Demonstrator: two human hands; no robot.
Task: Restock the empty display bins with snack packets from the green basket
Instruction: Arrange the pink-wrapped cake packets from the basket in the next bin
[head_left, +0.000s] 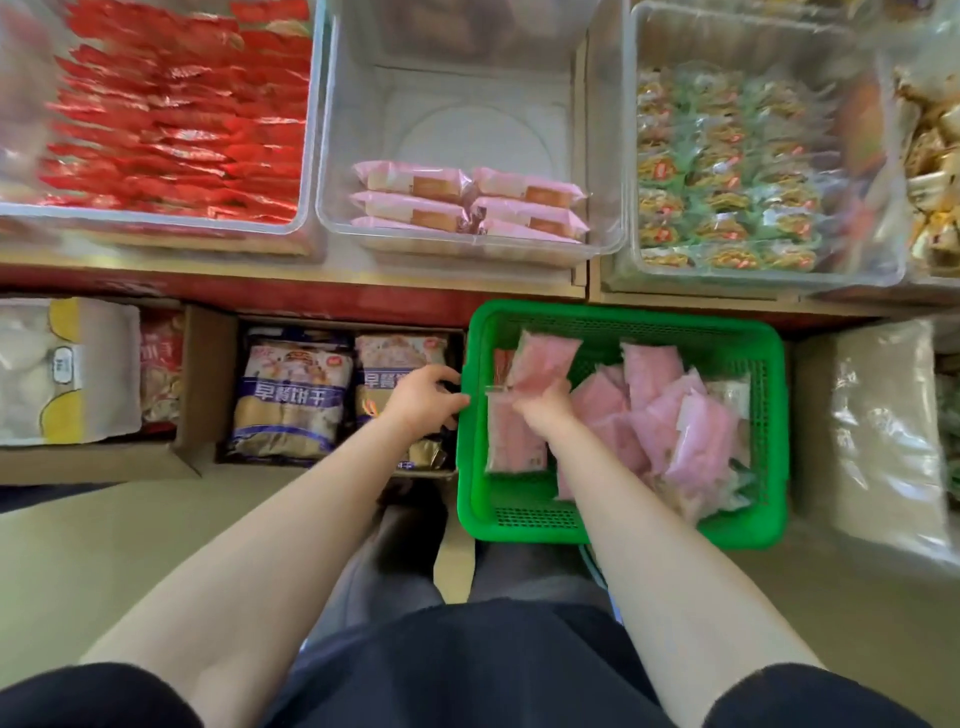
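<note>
Several pink snack packets (540, 358) fan out above the green basket (623, 325) in the right hand (543, 402), its fingers curled round their lower ends, while more pink packets (691, 436) lie heaped in the basket below a clear display bin (470, 244) that holds only six at its front. The left hand (423, 392) rests at the basket's left rim with fingers loosely bent and holding nothing, so the slick bundle, gripped by one hand alone, could slide apart on the lift and drop packets onto the boxed biscuit bags (291, 395) beside the basket. A bundle set down loosely could also knock the neat front rows askew.
</note>
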